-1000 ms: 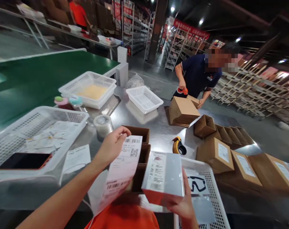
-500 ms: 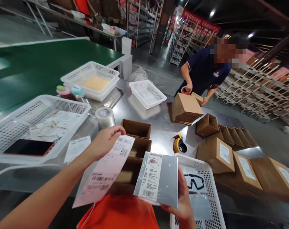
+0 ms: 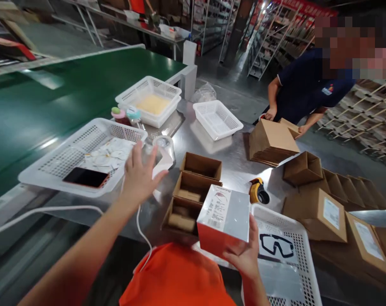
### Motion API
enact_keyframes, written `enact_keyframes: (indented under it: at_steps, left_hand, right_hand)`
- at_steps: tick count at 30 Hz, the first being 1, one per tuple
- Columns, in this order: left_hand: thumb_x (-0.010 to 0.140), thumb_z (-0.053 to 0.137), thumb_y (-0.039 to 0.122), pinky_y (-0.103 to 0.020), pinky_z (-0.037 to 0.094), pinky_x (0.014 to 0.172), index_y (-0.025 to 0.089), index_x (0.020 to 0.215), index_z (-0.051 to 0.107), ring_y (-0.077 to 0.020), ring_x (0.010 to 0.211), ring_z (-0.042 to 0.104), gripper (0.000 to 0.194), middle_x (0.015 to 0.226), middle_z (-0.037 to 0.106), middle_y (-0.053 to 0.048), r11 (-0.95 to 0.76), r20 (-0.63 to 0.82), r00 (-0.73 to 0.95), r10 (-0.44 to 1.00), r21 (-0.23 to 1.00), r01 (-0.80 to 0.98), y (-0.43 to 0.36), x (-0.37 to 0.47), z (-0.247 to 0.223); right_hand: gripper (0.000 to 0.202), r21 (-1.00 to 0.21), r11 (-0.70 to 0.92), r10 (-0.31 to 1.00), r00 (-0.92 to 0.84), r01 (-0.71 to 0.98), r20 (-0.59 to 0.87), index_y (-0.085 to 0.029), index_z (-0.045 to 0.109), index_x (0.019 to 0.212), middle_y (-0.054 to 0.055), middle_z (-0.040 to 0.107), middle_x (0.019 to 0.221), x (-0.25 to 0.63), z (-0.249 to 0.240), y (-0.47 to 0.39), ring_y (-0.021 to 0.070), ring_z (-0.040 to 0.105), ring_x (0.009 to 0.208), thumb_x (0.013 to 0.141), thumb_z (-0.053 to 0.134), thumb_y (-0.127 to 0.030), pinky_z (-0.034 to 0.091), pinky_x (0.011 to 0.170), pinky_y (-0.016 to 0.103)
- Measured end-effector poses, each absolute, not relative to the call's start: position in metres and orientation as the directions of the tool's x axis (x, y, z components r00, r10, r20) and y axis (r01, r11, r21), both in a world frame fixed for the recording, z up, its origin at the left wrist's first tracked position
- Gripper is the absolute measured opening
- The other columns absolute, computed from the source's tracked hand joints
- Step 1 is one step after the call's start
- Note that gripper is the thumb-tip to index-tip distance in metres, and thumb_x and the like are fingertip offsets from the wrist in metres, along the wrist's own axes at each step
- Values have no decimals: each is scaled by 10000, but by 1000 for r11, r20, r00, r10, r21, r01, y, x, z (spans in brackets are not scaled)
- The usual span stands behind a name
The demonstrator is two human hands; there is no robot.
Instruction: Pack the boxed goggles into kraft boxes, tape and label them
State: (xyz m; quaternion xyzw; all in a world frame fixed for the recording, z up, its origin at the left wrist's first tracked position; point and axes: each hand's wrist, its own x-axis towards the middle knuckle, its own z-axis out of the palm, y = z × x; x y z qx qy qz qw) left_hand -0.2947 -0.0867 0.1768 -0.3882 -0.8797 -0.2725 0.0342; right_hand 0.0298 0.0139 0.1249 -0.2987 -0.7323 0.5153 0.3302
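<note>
The left hand [image 3: 140, 178] is hovering near a tape roll [image 3: 164, 148], grip apart; beside open cartons [image 3: 202, 165], the right hand [image 3: 246, 250] is clamping a boxed item [image 3: 224, 219] — keeping it level and lightly squeezed seems wisest.

At six o'clock, the torso is covered by a bright orange garment [image 3: 176, 282], which is seen as plain in colour, rounded in outline and softly shaded toward its edges. At seven o'clock, a thin white cord [image 3: 142, 231] is seen curved down to the garment's edge; whether it is worn cannot be told. At eight o'clock, the left forearm [image 3: 91, 246] is left bare as far as it is shown, and it is ended, toward nine o'clock, by the bare left grip [image 3: 140, 178]. At five o'clock, the right grip [image 3: 245, 257] is likewise bare, its fingers partly hidden, and only a short, bare length of right forearm [image 3: 256, 294] is shown.
</note>
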Motion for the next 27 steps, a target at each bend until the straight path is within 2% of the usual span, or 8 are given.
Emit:
enact_keyframes:
  at_steps: [3, 5, 7, 10, 14, 21, 24, 27]
  left_hand:
    - [861, 515, 397, -466, 502, 932, 148, 1233, 585, -345, 1108, 639, 454, 1271, 627, -201, 513, -64, -613, 788, 619, 595, -103, -261, 122]
    - [831, 535, 423, -417, 537, 770, 165, 1027, 685, -333, 877, 702, 357, 962, 743, -155, 476, -256, -439, 861, 708, 522, -116, -246, 88]
    - [835, 503, 392, -405, 533, 730, 188, 1030, 705, -328, 796, 713, 347, 812, 757, -110, 483, -313, -414, 855, 771, 415, -125, -239, 62]
    - [841, 478, 376, -399, 519, 889, 211, 1255, 631, -325, 1049, 686, 471, 1076, 759, -105, 437, -283, -438, 854, 847, 304, -133, -237, 45]
    - [890, 368, 383, -405, 457, 1036, 174, 1387, 531, -297, 1243, 586, 563, 1392, 587, -116, 511, -317, -499, 806, 799, 317, -134, -236, 41]
    - [911, 305, 350, -397, 470, 1039, 126, 1414, 490, -261, 1230, 600, 581, 1339, 630, -105, 458, -274, -491, 827, 835, 305, -130, -225, 22]
    - [933, 311, 369, -406, 492, 1009, 168, 1414, 496, -268, 1190, 629, 554, 1314, 649, -106, 508, -282, -555, 782, 804, 307, -129, -217, 20]
    - [948, 281, 417, -425, 463, 1044, 155, 1412, 495, -269, 1247, 587, 575, 1375, 600, -112, 527, -300, -563, 770, 796, 296, -129, -211, 22]
  right_hand:
    - [998, -936, 341, 796, -556, 86, 239, -377, 148, 1505, 94, 317, 1565, 1, 110, 4, 341, 372, 1407, 722, 746, -538, 458, 1042, 544]
    - [991, -890, 443, 751, -587, 108, 302, -347, 144, 1506, 116, 301, 1560, -13, 101, 4, 335, 348, 1419, 732, 743, -504, 423, 1070, 544]
    - [925, -816, 564, 662, -662, 130, 352, -340, 210, 1491, 121, 283, 1555, -19, 99, 8, 341, 323, 1427, 743, 744, -445, 386, 1093, 548]
    - [805, -657, 743, 463, -808, 130, 364, -377, 347, 1441, 99, 253, 1548, -18, 107, 19, 364, 351, 1389, 742, 744, -374, 366, 1082, 563]
    - [799, -441, 893, 197, -959, 91, 202, -400, 393, 1438, 101, 253, 1534, -24, 123, 28, 374, 383, 1316, 722, 747, -387, 360, 1034, 576]
    - [822, -252, 948, 161, -975, 195, -152, -390, 440, 1434, 148, 320, 1522, -49, 98, 32, 393, 386, 1277, 698, 758, -570, 332, 1021, 580]
    - [883, -206, 971, 89, -983, 121, -160, -354, 365, 1486, 154, 262, 1581, -46, 77, 34, 422, 318, 1354, 736, 606, -751, 269, 1070, 625]
    - [759, -191, 982, -45, -988, -17, -146, -273, 252, 1539, 126, 218, 1618, -44, 72, 37, 389, 155, 1467, 905, 458, -639, 163, 1145, 632]
